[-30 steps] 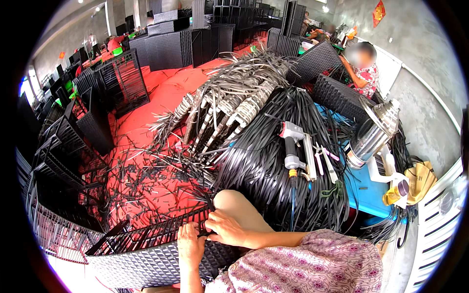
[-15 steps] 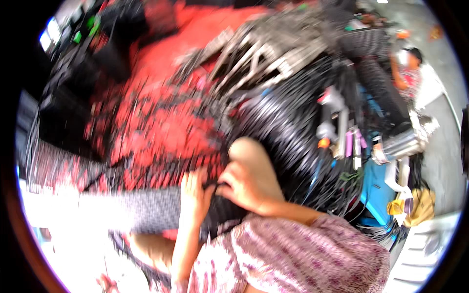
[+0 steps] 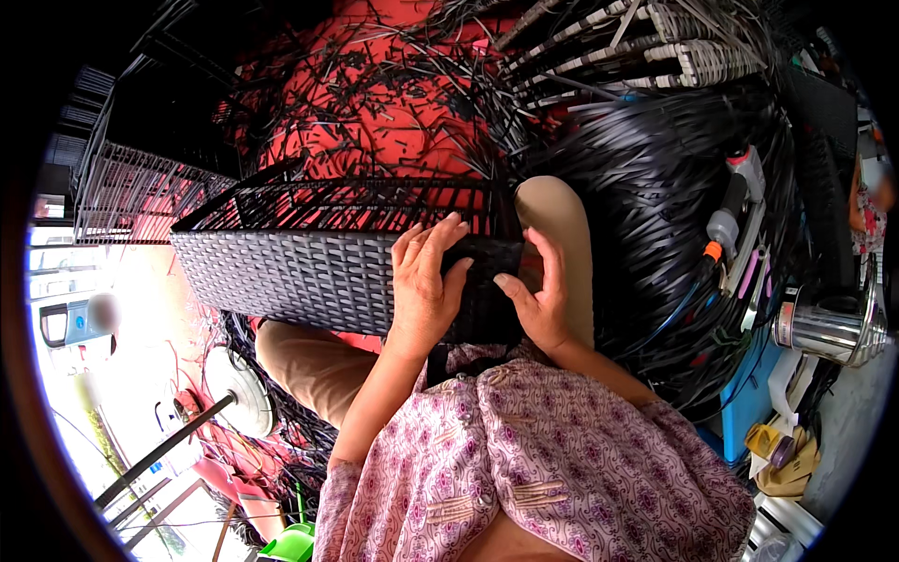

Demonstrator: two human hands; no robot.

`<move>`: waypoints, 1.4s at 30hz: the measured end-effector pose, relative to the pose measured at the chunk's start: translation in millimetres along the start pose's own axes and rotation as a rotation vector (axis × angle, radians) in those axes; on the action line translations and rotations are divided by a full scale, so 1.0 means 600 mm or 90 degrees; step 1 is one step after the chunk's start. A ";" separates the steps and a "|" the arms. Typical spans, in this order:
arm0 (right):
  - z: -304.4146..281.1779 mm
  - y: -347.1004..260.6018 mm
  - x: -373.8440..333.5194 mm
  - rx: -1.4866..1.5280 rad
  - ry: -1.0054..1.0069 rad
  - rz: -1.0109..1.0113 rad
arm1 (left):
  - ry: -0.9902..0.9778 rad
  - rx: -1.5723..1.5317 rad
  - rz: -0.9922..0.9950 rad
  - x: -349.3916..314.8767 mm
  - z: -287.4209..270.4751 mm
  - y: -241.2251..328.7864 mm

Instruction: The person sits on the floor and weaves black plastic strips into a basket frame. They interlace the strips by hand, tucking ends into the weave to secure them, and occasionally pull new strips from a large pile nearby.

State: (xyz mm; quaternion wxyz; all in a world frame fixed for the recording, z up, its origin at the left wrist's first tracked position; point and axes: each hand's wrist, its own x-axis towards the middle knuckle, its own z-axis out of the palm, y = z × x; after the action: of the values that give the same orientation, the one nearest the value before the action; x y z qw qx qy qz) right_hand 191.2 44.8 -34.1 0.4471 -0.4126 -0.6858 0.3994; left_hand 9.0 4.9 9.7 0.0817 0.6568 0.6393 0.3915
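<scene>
Across my lap lies a dark grey woven basket [image 3: 290,273], its strips worked over a black open frame. My left hand [image 3: 423,286] rests on its upper rim near the right end, fingers stretched over the edge and thumb apart. Beside the basket's right corner is my right hand [image 3: 543,298], thumb and fingers spread, thumb tip at or very near the dark corner. No strip shows in either hand. My raised knee [image 3: 557,220] stands behind the right hand.
A big bundle of glossy black strips [image 3: 646,206] lies to the right, with a bottle with an orange tip [image 3: 721,229] and scissors [image 3: 752,281] on it. Farther right is a metal mug [image 3: 829,323]. Cut scraps cover the red floor [image 3: 375,103]; a black frame [image 3: 169,122] stands far left.
My hands, close together at a dark bit by the basket's end, have parted and opened. The basket's frame and woven side show more fully, and the whole view has shifted.
</scene>
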 end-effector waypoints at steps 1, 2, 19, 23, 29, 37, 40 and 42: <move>-0.001 0.006 0.002 0.001 -0.008 0.000 | -0.003 -0.006 0.004 0.004 0.006 0.004; -0.006 0.015 0.002 0.003 -0.016 0.001 | -0.001 -0.004 0.012 0.007 0.015 0.011; -0.022 0.043 0.012 -0.022 -0.036 -0.022 | -0.008 -0.062 0.122 0.028 0.052 0.029; -0.018 0.039 -0.007 -0.071 -0.040 -0.059 | -0.003 -0.071 0.188 0.013 0.057 0.011; -0.010 0.062 -0.022 -0.083 -0.033 -0.084 | 0.028 -0.093 0.211 0.007 0.059 0.008; -0.034 0.047 0.013 0.262 -0.102 0.127 | 0.050 -0.133 0.182 0.011 0.066 0.010; -0.031 0.062 0.021 0.327 -0.071 0.224 | 0.044 -0.158 0.153 0.004 0.074 0.007; -0.033 0.060 0.028 0.344 -0.063 0.272 | 0.046 -0.146 0.142 0.005 0.076 0.008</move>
State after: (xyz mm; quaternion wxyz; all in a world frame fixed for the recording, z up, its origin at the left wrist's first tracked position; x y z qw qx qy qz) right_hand 212.8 76.0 -56.9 0.4124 -0.3938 -0.4741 0.6709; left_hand 40.4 24.6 -17.2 0.0891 0.6952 0.5162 0.4922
